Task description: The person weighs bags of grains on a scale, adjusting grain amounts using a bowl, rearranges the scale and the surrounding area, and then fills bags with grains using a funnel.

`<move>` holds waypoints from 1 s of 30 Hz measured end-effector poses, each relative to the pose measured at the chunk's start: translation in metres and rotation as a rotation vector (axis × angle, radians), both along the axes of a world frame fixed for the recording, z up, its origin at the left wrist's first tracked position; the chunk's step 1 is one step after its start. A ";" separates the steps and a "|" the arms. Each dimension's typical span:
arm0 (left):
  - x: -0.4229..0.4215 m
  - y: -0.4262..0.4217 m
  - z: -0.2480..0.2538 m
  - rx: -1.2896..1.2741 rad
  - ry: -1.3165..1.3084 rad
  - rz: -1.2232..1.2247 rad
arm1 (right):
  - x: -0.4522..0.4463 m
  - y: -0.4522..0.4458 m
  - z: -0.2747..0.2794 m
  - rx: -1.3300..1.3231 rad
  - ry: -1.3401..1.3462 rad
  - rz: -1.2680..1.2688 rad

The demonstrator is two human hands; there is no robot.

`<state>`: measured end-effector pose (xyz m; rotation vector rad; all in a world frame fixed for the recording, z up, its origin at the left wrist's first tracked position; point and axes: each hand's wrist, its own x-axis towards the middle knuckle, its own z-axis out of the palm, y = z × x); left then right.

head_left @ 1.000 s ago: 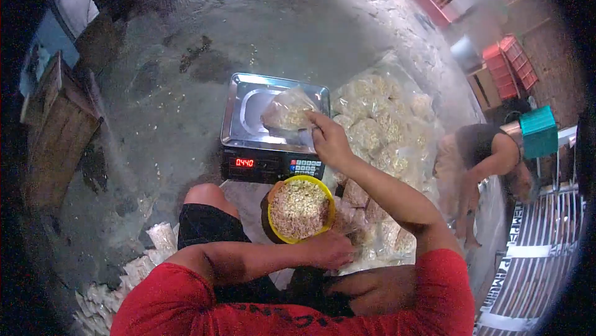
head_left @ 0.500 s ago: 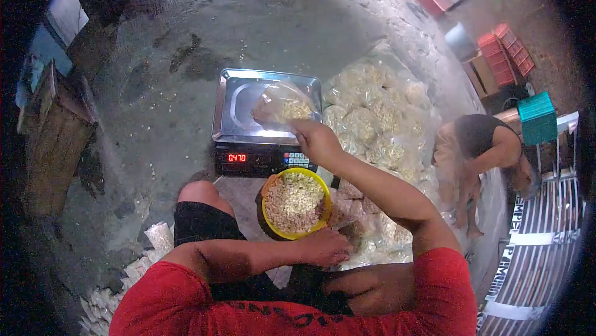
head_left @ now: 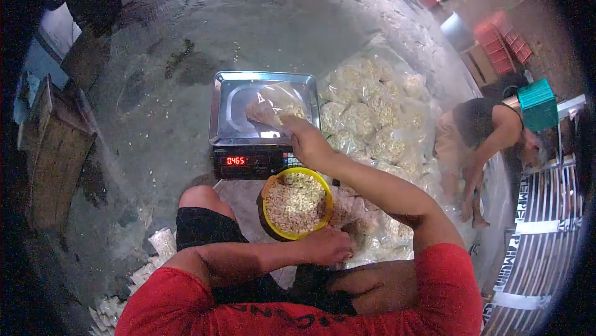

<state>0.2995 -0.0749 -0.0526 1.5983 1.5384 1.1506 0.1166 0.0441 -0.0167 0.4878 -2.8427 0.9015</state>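
My right hand (head_left: 305, 140) is closed on the near end of a clear plastic bag (head_left: 277, 107), partly filled with pale chopped pieces. The bag lies on the steel pan of a digital scale (head_left: 230, 126), whose red display reads 0.465. In front of the scale stands a yellow basin (head_left: 268, 219) full of the same pale pieces (head_left: 297, 202), with an orange object (head_left: 269, 184) at its left rim. My left hand (head_left: 329, 246) rests at the basin's near right side, fingers curled. What they hold, if anything, is hidden.
Several filled clear bags (head_left: 372, 115) are heaped right of the scale and basin. A co-worker (head_left: 484, 131) crouches beyond them. A wooden box (head_left: 53, 149) stands at left, small white packs (head_left: 162, 244) lie lower left, and red crates (head_left: 496, 50) stand at upper right.
The scale's reading has dropped from 0.470 to 0.465. My right hand has shifted slightly left with the bag, while my left hand stays beside the basin. The view has tilted a little.
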 end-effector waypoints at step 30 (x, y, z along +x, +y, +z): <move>0.033 0.024 -0.040 0.161 0.245 -0.005 | 0.118 0.002 0.053 0.257 -0.601 0.157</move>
